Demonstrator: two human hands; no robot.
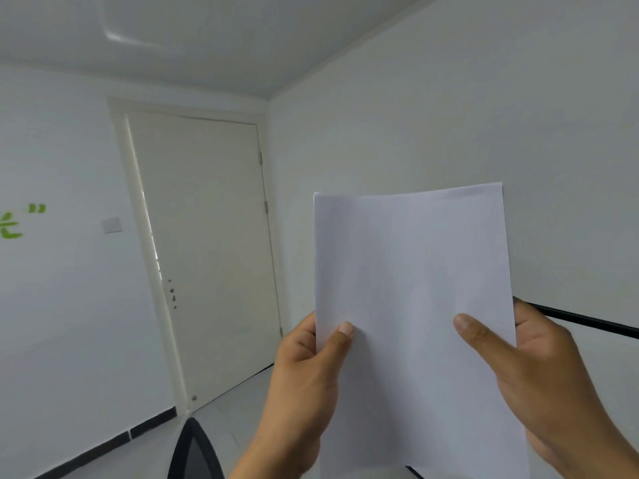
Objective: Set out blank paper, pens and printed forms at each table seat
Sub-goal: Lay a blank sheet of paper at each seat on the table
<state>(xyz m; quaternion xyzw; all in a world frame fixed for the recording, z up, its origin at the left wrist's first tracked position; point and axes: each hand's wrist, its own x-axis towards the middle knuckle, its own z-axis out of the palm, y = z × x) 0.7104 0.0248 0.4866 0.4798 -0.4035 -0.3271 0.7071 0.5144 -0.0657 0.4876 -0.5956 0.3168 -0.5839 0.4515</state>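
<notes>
Both hands hold blank paper (411, 305) upright: left hand (307, 378) pinches its left edge, right hand (532, 368) grips its right edge, thumbs in front.

The white sheet of blank paper (415, 305) runs off the bottom edge, so its lower end cannot be seen. It hides the fingers of the left hand (304, 375) and the right hand (539, 368); only 2 thumbs show in front. The black chair back (193, 451) is cut off at the bottom. The green wall letters (14, 226) are cut by the left edge and cannot be read.
</notes>
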